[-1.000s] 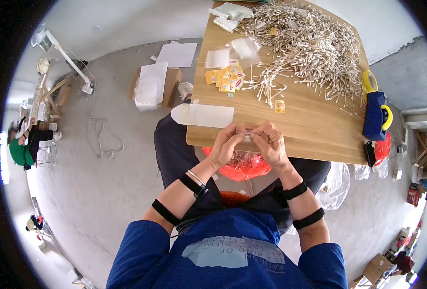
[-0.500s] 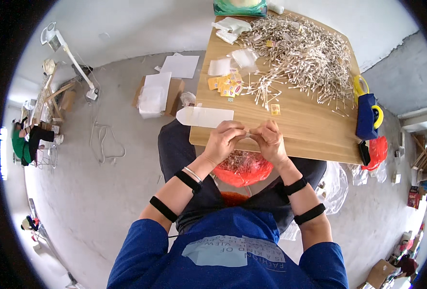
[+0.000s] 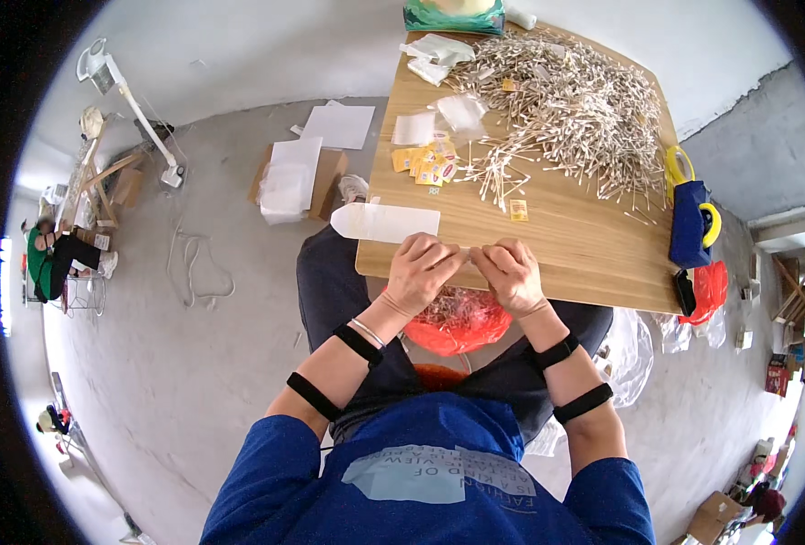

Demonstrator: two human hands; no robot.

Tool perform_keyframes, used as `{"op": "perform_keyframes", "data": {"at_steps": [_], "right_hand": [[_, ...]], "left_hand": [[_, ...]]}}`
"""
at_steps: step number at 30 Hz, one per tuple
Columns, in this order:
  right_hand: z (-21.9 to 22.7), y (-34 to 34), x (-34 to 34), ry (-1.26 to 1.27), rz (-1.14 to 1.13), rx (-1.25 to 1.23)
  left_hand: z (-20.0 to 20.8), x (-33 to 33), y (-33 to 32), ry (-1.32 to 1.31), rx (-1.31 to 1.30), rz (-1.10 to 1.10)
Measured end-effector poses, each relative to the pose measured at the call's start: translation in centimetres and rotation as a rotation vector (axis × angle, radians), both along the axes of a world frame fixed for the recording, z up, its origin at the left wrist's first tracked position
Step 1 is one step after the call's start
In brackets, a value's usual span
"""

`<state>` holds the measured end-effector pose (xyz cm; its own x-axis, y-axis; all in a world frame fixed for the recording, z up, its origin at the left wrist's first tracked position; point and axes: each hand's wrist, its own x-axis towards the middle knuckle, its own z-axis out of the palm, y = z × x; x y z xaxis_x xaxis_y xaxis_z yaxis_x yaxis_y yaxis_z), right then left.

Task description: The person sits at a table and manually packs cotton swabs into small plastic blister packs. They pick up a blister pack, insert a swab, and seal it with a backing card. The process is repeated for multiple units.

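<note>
My left hand [image 3: 418, 275] and my right hand [image 3: 511, 276] meet at the table's near edge, fingertips pinched and closed. Between them shows a sliver of something small and whitish, too little to name. Left of my left hand lies a white card strip [image 3: 389, 222] with one rounded end. A single yellow card label [image 3: 519, 210] rests beyond my right hand. Farther back are a stack of yellow labels [image 3: 421, 163], clear plastic bags [image 3: 462, 111] and a large heap of cotton swabs [image 3: 575, 109]. Below my hands, a red plastic bag [image 3: 457, 331] holds clear packets.
A blue tape dispenser [image 3: 690, 222] with yellow rolls stands on the wooden table's [image 3: 584, 250] right edge. White sheets lie on a cardboard box [image 3: 330, 182] on the floor to the left. Clear plastic bags [image 3: 634, 359] are near my right knee. A person in green [image 3: 46, 263] sits far left.
My fingers have shifted slightly, with both hands still pinched together at the table edge. The person in green far left has moved to a more upright posture.
</note>
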<state>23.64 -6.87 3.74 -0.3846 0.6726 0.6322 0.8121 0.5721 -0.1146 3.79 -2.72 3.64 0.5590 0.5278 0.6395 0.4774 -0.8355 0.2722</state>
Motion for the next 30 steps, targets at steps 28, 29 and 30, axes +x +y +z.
{"op": "perform_keyframes", "data": {"at_steps": [28,29,30], "right_hand": [[-0.2,0.1,-0.9,-0.158,-0.116,0.037],[-0.2,0.2,-0.8,-0.169,-0.111,0.046],[-0.3,0.1,-0.7,-0.181,-0.107,0.052]], "left_hand": [[0.0,0.5,0.4,0.060,0.089,0.055],[0.1,0.4,0.4,0.062,0.098,0.053],[0.1,0.5,0.3,0.064,0.088,0.062]]}}
